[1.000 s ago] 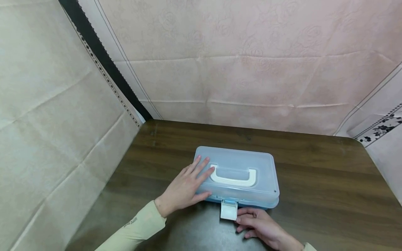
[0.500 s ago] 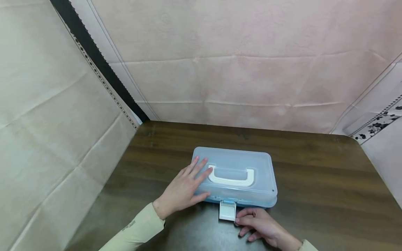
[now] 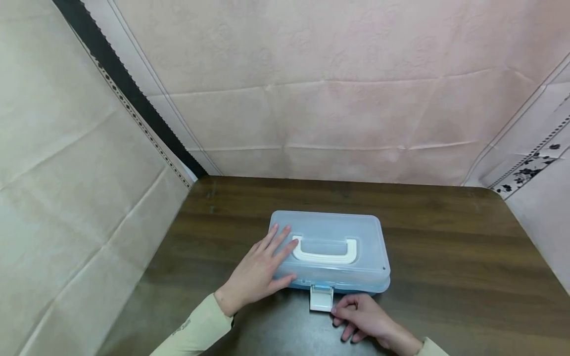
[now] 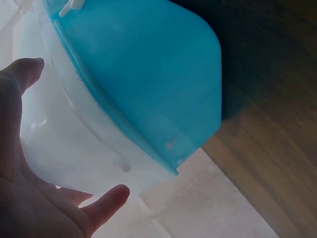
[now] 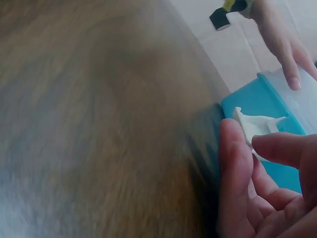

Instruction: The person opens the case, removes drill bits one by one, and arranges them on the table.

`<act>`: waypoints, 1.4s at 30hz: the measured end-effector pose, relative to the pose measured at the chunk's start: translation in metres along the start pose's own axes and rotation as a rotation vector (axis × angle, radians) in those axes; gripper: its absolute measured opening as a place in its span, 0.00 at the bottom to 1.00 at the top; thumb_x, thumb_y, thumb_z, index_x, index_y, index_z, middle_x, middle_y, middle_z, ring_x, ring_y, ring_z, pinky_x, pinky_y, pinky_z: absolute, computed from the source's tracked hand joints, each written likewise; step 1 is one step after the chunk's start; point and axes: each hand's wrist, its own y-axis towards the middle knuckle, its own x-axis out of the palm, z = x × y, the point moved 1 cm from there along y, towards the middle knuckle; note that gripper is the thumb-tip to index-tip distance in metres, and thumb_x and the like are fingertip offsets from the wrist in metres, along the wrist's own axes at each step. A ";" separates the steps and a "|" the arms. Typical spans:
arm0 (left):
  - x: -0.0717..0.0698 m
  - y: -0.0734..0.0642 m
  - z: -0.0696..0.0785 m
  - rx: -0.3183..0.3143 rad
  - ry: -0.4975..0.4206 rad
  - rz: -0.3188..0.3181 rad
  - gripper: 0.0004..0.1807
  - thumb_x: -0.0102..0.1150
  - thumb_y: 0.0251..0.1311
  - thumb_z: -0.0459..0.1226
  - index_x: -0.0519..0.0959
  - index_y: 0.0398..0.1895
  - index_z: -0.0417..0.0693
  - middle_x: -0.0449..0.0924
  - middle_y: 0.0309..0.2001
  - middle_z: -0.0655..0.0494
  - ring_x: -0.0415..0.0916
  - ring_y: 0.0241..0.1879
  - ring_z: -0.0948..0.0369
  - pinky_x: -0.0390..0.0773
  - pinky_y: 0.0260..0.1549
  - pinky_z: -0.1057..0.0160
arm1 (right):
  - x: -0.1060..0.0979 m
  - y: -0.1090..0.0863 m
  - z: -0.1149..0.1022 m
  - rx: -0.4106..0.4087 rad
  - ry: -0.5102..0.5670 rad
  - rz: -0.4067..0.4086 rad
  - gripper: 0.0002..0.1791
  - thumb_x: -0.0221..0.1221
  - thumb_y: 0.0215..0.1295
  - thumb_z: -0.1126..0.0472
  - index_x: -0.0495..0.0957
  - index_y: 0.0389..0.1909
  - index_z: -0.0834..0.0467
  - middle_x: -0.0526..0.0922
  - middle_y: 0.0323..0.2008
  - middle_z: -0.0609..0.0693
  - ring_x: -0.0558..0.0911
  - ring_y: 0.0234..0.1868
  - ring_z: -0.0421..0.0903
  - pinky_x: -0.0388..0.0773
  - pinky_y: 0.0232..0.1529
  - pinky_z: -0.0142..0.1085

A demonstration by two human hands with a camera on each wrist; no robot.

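You have a lid (image 3: 329, 226) of smooth, milky plastic and a base (image 4: 153, 74) of blue plastic with a soft sheen; handle (image 3: 327, 258) and latch (image 3: 321, 299) look like white plastic. Your tabletop (image 3: 454, 247) is wood-grained, faintly glossy; your sleeve (image 3: 198, 326), matt cloth; the wall covering (image 3: 356, 113), creased and matt.

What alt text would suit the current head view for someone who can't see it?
A person's right hand pinches the flipped-out white latch of a blue plastic carry case; the left hand lies spread on the left of its lowered lid, by the white handle. The case sits on a wood-grain table.
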 end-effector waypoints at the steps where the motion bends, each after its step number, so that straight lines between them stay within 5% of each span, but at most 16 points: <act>1: 0.000 -0.001 0.000 -0.002 -0.003 0.002 0.41 0.60 0.65 0.58 0.63 0.77 0.53 0.49 0.80 0.49 0.43 0.79 0.46 0.70 0.62 0.41 | 0.000 0.000 0.000 -0.009 -0.007 0.001 0.12 0.60 0.70 0.57 0.80 0.40 0.65 0.87 0.30 0.50 0.83 0.21 0.39 0.76 0.18 0.28; 14: 0.001 -0.005 -0.001 0.003 -0.043 0.050 0.40 0.61 0.65 0.56 0.64 0.76 0.53 0.50 0.80 0.48 0.43 0.79 0.47 0.74 0.58 0.41 | -0.004 -0.002 -0.004 -0.084 -0.037 -0.012 0.12 0.59 0.70 0.59 0.80 0.41 0.66 0.86 0.31 0.51 0.83 0.23 0.41 0.77 0.20 0.30; 23: 0.002 -0.009 -0.002 -0.037 -0.139 0.091 0.39 0.67 0.61 0.54 0.68 0.74 0.53 0.51 0.79 0.49 0.44 0.78 0.47 0.73 0.58 0.40 | -0.028 -0.017 -0.012 -0.261 -0.145 -0.311 0.11 0.56 0.74 0.62 0.79 0.45 0.68 0.84 0.34 0.55 0.82 0.31 0.41 0.79 0.27 0.33; 29: 0.004 -0.012 -0.002 -0.058 -0.199 0.135 0.41 0.71 0.58 0.51 0.69 0.73 0.50 0.50 0.79 0.47 0.47 0.78 0.46 0.73 0.59 0.42 | -0.050 -0.043 -0.030 -0.463 -0.297 -0.403 0.09 0.55 0.75 0.65 0.80 0.50 0.62 0.85 0.41 0.49 0.81 0.38 0.36 0.81 0.36 0.35; 36: 0.003 -0.020 -0.007 -0.207 -0.438 0.112 0.52 0.76 0.54 0.48 0.57 0.78 0.49 0.43 0.81 0.50 0.51 0.77 0.47 0.71 0.61 0.46 | -0.095 -0.083 -0.043 -0.696 -0.408 -0.335 0.21 0.52 0.70 0.77 0.76 0.60 0.58 0.83 0.53 0.50 0.83 0.51 0.44 0.80 0.47 0.35; 42: 0.002 -0.027 -0.017 -0.415 -0.636 0.049 0.61 0.79 0.49 0.48 0.48 0.81 0.48 0.46 0.79 0.45 0.62 0.71 0.44 0.68 0.63 0.45 | -0.123 -0.097 -0.041 -0.785 -0.322 -0.019 0.23 0.49 0.67 0.83 0.75 0.59 0.65 0.85 0.49 0.54 0.86 0.47 0.45 0.83 0.40 0.36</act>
